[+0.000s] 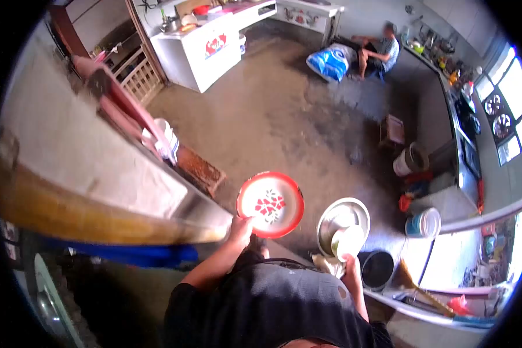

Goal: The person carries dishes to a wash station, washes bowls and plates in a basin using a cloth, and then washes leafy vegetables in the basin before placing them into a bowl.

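Here, floral basin (271, 205), left hand (242, 228); bowl (347, 240) over metal basin (343, 212), right hand (350, 264).

Enamel basin (270, 205): red rim, white interior, red flowers with green leaves at the centre. Metal basin (328, 219): silver-grey, plain. Bowl (348, 239): whitish, faintly green inside. Shirt (261, 301): black, greyer across the front, with a brownish spot. Floor (267, 122): brown-grey, with darker blotches. Large bag (330, 62): bright blue with white. Surface (182, 61): white, bearing a red panel (216, 43) with a pale motif. Open bucket (377, 270): black. Lighter bucket (428, 223): white, with a bluish band. Low stool (394, 129): dull pink. Broom (414, 278): yellow. Sheet (122, 252): deep blue.
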`<state>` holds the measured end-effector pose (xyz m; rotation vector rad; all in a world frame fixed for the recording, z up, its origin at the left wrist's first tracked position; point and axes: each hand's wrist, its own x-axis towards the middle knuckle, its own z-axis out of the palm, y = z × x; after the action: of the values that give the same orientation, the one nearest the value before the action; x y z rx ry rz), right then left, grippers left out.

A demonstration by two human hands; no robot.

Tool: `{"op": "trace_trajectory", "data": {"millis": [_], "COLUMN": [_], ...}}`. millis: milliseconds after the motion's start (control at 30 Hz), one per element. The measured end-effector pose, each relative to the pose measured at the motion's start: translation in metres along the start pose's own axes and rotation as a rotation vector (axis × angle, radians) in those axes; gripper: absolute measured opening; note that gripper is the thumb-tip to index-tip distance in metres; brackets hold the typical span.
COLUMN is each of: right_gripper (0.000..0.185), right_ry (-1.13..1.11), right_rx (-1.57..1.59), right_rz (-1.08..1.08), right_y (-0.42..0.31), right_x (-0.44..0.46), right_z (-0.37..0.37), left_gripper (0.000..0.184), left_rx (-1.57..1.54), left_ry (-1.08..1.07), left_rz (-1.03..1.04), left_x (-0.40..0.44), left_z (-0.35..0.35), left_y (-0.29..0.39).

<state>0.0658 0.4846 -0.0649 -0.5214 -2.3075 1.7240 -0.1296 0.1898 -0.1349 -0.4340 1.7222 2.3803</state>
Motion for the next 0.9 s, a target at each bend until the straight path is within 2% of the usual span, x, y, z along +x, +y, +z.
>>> {"op": "trace_trajectory", "data": {"millis": [33,100,133,233,267,333,367,433,467,500,533,600,633,667,700,733,800,833,900], "right_gripper": [0.023,0.023,0.023,0.023,0.024,0.024,0.024,0.024,0.025,0.025,0.025,0.025,0.025,0.027,0.027,0.023,0.016,0.018,0.024], "right_ry": [0.009,0.093,0.102,0.114,0.158,0.216,0.234,0.253,0.261,0.261,0.258,0.208,0.167,0.087,0.056,0.009,-0.083,-0.101,-0.141], "right_rx": [-0.149,-0.358,-0.349,0.143,0.276,0.36,0.366,0.353,0.347,0.34,0.344,0.346,0.36,0.503,0.353,0.424,0.555,0.562,0.594], "right_rz": [-0.122,-0.395,-0.391,0.249,0.429,0.602,0.641,0.682,0.685,0.679,0.673,0.58,0.488,0.36,0.538,0.584,0.686,0.643,0.57], "right_y": [0.015,0.057,0.065,0.072,0.077,0.087,0.093,0.109,0.119,0.127,0.141,0.153,0.15,0.102,0.164,0.166,0.156,0.133,0.068], "right_x": [0.014,0.028,0.042,0.115,0.142,0.193,0.22,0.28,0.315,0.356,0.393,0.48,0.528,0.57,0.638,0.695,0.808,0.856,0.945], "right_z": [0.002,0.003,0.006,0.023,0.027,0.032,0.034,0.038,0.041,0.046,0.05,0.069,0.081,0.104,0.107,0.127,0.171,0.2,0.255], "left_gripper": [0.04,0.04,0.04,0.034,0.033,0.029,0.028,0.029,0.029,0.029,0.029,0.025,0.025,0.024,0.024,0.029,0.031,0.028,0.024], "left_rx": [-0.042,-0.043,-0.039,-0.05,-0.095,-0.24,-0.316,-0.234,-0.188,-0.338,-0.262,-0.175,-0.077,0.172,-0.222,-0.233,-0.313,-0.245,-0.45], "left_ry": [-0.015,0.002,0.01,0.153,0.177,0.193,0.21,0.341,0.421,0.377,0.455,0.36,0.349,0.584,0.655,0.89,0.763,0.911,0.905], "left_rz": [-0.063,0.009,0.026,-0.09,-0.054,0.003,0.047,0.056,0.034,0.092,0.033,0.11,0.262,-0.006,0.089,-0.194,-0.187,-0.278,-0.271], "left_x": [0.017,0.06,0.082,0.162,0.192,0.256,0.277,0.364,0.387,0.437,0.465,0.553,0.594,0.614,0.625,0.632,0.653,0.638,0.678], "left_z": [0.007,0.003,0.006,0.018,0.017,0.013,0.019,-0.01,-0.004,-0.005,-0.01,-0.066,-0.098,-0.102,-0.091,-0.082,-0.114,-0.064,-0.1], "left_y": [0.018,0.005,0.011,0.056,0.063,0.077,0.092,0.07,0.089,0.095,0.092,0.033,-0.009,-0.003,-0.004,0.011,-0.013,0.049,0.02]}}
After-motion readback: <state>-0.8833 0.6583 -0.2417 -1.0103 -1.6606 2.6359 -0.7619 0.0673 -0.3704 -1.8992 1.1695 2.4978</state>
